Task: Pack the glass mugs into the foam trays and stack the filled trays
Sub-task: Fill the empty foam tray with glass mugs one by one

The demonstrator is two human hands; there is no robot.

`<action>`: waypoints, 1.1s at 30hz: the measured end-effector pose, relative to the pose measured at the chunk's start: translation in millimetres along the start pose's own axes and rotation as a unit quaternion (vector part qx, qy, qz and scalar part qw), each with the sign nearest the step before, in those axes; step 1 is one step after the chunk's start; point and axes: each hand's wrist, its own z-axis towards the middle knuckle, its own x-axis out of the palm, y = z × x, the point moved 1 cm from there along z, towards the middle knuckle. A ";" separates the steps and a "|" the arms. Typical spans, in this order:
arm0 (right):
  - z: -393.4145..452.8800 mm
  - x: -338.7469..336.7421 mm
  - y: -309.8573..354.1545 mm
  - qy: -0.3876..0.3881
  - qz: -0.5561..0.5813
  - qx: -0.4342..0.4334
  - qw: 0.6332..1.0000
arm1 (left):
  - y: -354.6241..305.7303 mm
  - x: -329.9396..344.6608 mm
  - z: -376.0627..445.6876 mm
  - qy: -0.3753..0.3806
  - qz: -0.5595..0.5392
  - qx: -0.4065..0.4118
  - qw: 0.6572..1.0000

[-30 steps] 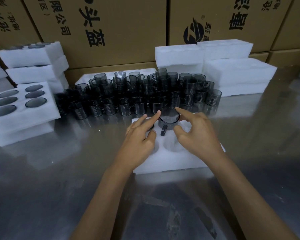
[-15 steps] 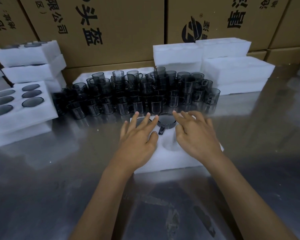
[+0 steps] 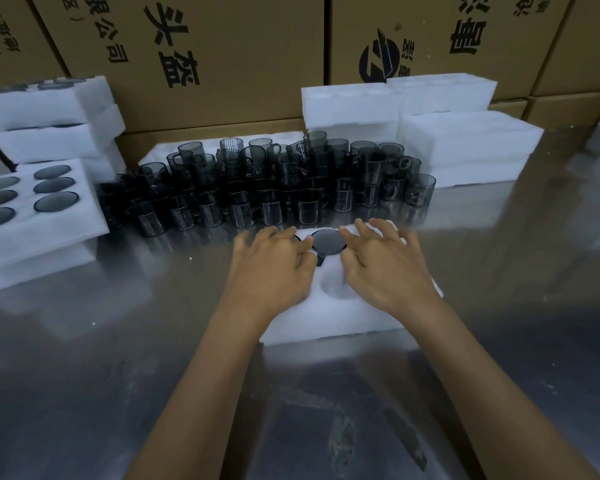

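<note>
A white foam tray (image 3: 336, 317) lies in front of me on the steel table. One dark glass mug (image 3: 329, 241) sits sunk in the tray's far middle hole, handle toward me. An empty hole (image 3: 336, 287) shows between my hands. My left hand (image 3: 271, 268) rests flat on the tray's left part, fingers spread, covering the holes there. Over the tray's right part, my right hand (image 3: 385, 265) lies with fingers apart, fingertips just beside the mug. Neither hand holds anything. Behind the tray stands a dense crowd of loose smoky mugs (image 3: 274, 181).
A filled foam tray (image 3: 45, 233) tops a stack at the left, with more filled trays (image 3: 49, 109) behind it. Stacks of foam trays (image 3: 465, 147) stand at the back right. Cardboard boxes (image 3: 222, 53) wall the back. The steel table (image 3: 118, 375) reflects light.
The mug that both hands held at the hole's rim now sits down in the tray. Both hands have let go and spread flat over the tray.
</note>
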 end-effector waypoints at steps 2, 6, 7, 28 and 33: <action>0.1 -1.6 0.9 0.006 0.009 0.004 1.000 | -5.9 -4.0 7.2 -0.015 0.005 -0.014 1.000; 7.6 -14.3 -3.3 0.026 -0.004 0.000 1.000 | -11.8 -2.9 10.7 -0.049 -0.043 -0.046 0.997; 13.6 -19.2 -4.2 0.032 -0.007 -0.001 0.999 | -10.1 0.1 9.5 -0.055 -0.059 -0.048 0.996; 191.7 14.9 31.3 0.010 0.474 0.221 0.852 | 1.7 13.2 11.0 -0.096 -0.130 -0.050 0.986; 173.3 3.4 23.8 -0.009 0.507 0.165 0.846 | 3.1 13.9 11.4 -0.100 -0.157 -0.056 0.981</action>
